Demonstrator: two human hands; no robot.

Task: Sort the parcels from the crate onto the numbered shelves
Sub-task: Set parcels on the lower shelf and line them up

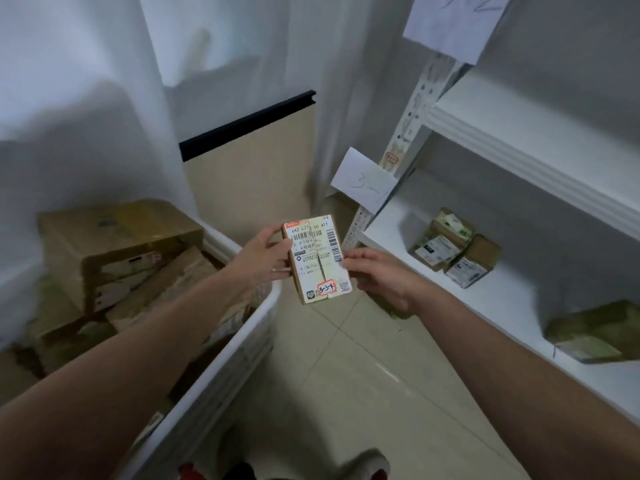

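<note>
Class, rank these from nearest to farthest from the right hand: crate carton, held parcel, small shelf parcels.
1. Held parcel, touching the right hand.
2. Small shelf parcels, to its right.
3. Crate carton, far left.

Pale tiled floor [346,393], white curtain [86,81], beige wall panel [249,174].

Top sign [450,26] cut by the frame, number unreadable, boxes [114,244] in the crate [225,368] blurred, parcel [317,261] small print too fine to read (fingers of the left hand [263,258] hidden behind it), right-edge box [595,330] cropped, shoes [367,465] cut off.
</note>
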